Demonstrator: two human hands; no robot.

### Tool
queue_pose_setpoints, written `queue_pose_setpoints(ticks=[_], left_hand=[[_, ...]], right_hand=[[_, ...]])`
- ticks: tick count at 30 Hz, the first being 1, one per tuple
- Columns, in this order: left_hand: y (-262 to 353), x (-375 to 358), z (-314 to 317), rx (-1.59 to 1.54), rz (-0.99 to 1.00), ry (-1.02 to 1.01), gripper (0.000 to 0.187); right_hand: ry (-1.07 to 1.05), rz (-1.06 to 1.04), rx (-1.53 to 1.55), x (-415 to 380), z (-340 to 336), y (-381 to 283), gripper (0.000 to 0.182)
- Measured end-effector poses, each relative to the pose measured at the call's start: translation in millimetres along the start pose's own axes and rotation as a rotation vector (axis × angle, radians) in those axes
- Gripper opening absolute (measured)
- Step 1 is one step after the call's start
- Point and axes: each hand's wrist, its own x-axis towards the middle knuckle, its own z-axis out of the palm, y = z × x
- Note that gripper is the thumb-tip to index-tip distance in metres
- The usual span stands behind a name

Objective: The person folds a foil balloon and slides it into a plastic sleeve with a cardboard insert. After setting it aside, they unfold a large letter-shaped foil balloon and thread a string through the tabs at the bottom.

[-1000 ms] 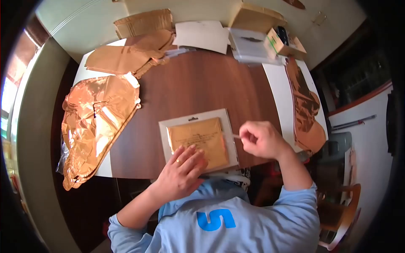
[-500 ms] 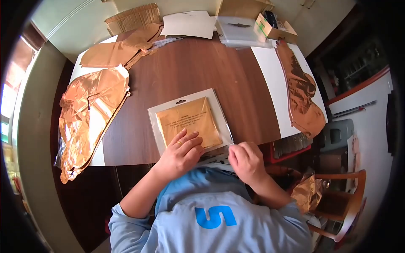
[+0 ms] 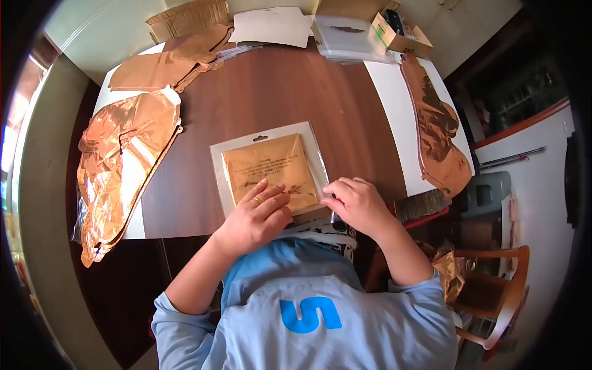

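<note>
A flat packet [image 3: 268,160] lies near the table's front edge. Inside its clear plastic sleeve [image 3: 316,154] are a pale backing card with a hang hole and a folded gold foil piece printed with dark text. My left hand [image 3: 259,213] lies over the packet's lower part, fingers extended and resting on the gold foil area; one finger wears a ring. At the lower right edge, my right hand [image 3: 357,203] has its thumb and forefinger together on the sleeve's side. The exact fold of plastic between those fingertips is hard to make out.
Copper foil balloons [image 3: 126,148] lie flat along the left side, and more [image 3: 438,123] lie on the right over white sheets. Clear sleeves [image 3: 345,40], white card [image 3: 271,26] and a small box [image 3: 401,34] line the back. A wooden chair [image 3: 487,290] stands at right.
My right hand has turned from a fist at the packet's lower corner to a pinch slightly higher on its right edge. My left hand stays on the packet. The view has shifted slightly.
</note>
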Motion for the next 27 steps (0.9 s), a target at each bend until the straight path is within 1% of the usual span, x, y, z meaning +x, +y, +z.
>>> queue_pose_setpoints(ticks=[2,5,8,11,12,15,16,18,19,21,22,24,25,27], left_hand=[[-4.8,-0.4,-0.8,0.019,0.004,0.000,0.019],[-11.8,0.3,-5.2,0.002,0.016,-0.049,0.026],[-5.7,5.7,-13.6,0.018,-0.017,-0.135,0.027],[11.5,17.9,-11.8,0.060,-0.003,-0.059,0.032],[14.4,19.6,-5.4,0.050,0.031,-0.067,0.039],[14.0,21.3,6.3,-0.117,0.012,-0.184,0.044],[10.1,20.8,6.1,-0.137,0.030,-0.202,0.047],[8.9,21.5,4.7,-0.148,0.023,-0.206,0.044],[9.5,21.3,4.5,-0.155,0.018,-0.208,0.043],[8.3,19.5,5.4,-0.182,0.017,-0.221,0.048],[7.3,18.9,5.0,-0.193,0.016,-0.227,0.051],[8.5,20.6,1.8,-0.187,0.004,-0.221,0.046],[9.9,20.6,1.6,-0.189,-0.001,-0.219,0.044],[8.7,18.7,4.0,-0.202,0.001,-0.240,0.050]], right_hand=[[0.050,-0.034,-0.032,3.3,9.2,2.7,0.017],[0.114,0.001,-0.088,-2.7,11.0,-5.2,0.020],[0.083,-0.021,-0.070,-11.0,-6.2,-15.6,0.027],[0.076,-0.124,-0.086,-23.8,-5.6,-8.4,0.034],[0.077,-0.151,-0.097,-24.6,-5.7,-7.5,0.030],[0.097,-0.246,-0.195,-25.0,-1.9,-5.0,0.021],[0.088,-0.246,-0.200,-26.4,0.3,-3.7,0.019],[0.073,-0.240,-0.207,-32.3,4.8,-3.0,0.014],[0.033,-0.217,-0.190,-35.5,4.5,-5.1,0.014],[-0.044,-0.179,-0.158,-38.5,1.3,-10.9,0.015],[-0.035,-0.152,-0.106,-39.5,-1.8,-13.6,0.016],[-0.022,-0.095,0.000,-41.7,-9.2,-18.3,0.018],[-0.010,-0.074,-0.011,-40.2,-11.5,-19.8,0.020],[0.019,-0.026,-0.038,-33.6,-16.0,-18.9,0.023]])
